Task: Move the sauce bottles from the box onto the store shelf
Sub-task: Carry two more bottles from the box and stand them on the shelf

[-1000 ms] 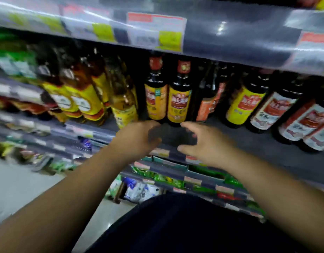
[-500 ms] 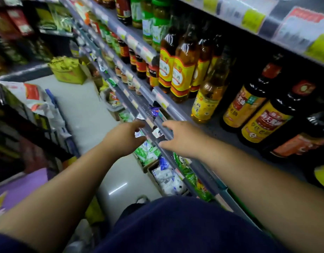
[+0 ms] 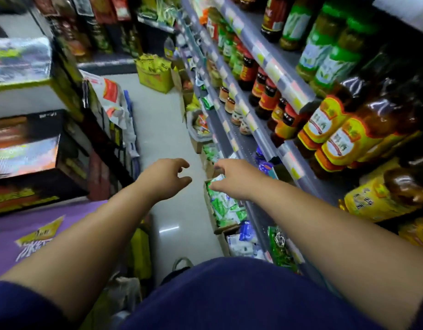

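My left hand and my right hand hang side by side over the aisle floor, both empty with loosely curled fingers. Amber bottles with yellow and red labels stand on the store shelf to my right, well above and to the right of the right hand. Smaller dark sauce bottles with red labels stand farther along the same shelf. Bottles with green labels fill the shelf above. No box of sauce bottles can be told apart in this view.
A yellow carton stands on the floor at the aisle's far end. Open cartons of green and white packets line the floor under the shelves. Stacked dark boxes and a purple surface are on my left, with a white sack behind.
My view has swung left from facing the shelf to looking down the aisle. Both hands have come away from the shelf edge and now hang over the floor, still empty.
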Demonstrator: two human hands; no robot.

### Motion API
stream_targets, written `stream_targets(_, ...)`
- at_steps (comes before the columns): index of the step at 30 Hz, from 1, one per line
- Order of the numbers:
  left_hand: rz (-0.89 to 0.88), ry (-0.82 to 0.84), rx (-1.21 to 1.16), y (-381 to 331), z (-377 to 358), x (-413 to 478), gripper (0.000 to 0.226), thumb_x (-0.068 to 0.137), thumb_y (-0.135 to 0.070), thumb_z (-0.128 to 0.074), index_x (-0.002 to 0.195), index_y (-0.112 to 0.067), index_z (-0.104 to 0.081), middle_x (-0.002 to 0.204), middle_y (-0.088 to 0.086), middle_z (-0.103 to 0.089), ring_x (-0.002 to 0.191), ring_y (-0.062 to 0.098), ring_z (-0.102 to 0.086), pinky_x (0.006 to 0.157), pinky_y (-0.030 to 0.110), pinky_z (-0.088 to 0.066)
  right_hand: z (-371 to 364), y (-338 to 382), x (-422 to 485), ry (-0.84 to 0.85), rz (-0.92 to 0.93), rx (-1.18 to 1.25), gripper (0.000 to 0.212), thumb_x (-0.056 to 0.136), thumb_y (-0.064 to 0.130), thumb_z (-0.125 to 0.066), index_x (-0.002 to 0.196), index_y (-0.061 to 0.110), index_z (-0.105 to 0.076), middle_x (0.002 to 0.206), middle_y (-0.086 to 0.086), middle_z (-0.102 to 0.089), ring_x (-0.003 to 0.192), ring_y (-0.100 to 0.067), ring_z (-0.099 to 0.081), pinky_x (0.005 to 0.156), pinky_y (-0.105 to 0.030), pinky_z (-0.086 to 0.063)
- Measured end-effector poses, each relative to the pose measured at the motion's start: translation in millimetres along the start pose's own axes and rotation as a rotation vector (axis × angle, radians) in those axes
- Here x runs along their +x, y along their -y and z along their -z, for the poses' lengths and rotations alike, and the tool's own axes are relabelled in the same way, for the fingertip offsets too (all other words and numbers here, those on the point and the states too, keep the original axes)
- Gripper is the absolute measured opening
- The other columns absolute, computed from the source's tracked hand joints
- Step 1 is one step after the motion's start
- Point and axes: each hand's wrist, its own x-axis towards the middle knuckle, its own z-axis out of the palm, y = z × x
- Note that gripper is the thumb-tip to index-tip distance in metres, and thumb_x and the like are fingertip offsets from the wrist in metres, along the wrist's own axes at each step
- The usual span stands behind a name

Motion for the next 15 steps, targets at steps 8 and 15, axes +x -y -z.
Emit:
stream_targets(8, 0.082, 0.022, 0.017, 73, 40, 70, 0.049, 0.087, -0.047, -0.062, 0.133, -0.030, -0.056, 0.123, -0.005, -0.066, 0.108, 0.019, -0.063, 0.091, 0.037, -0.052, 10, 50, 113, 0.026, 0.013, -0.009, 0.068, 0.084, 0.047, -0.069, 0.145, 0.026, -0.046, 0.135, -0.003, -0.059, 0.101, -0.021, -0.063, 0.081, -0.034, -0.053)
stream_targets(15, 0.141, 0.041, 0.005, 121, 65, 119, 0.051, 0.087, -0.046, -0.060, 0.136, -0.029, -0.054, 0.128, -0.004, -0.065, 0.112, 0.018, -0.062, 0.093, 0.039, -0.053, 15, 89, 191, 0.044, 0.053, -0.020, 0.070, 0.084, 0.047, -0.070, 0.146, 0.025, -0.046, 0.141, -0.005, -0.055, 0.115, -0.024, -0.060, 0.093, -0.038, -0.052)
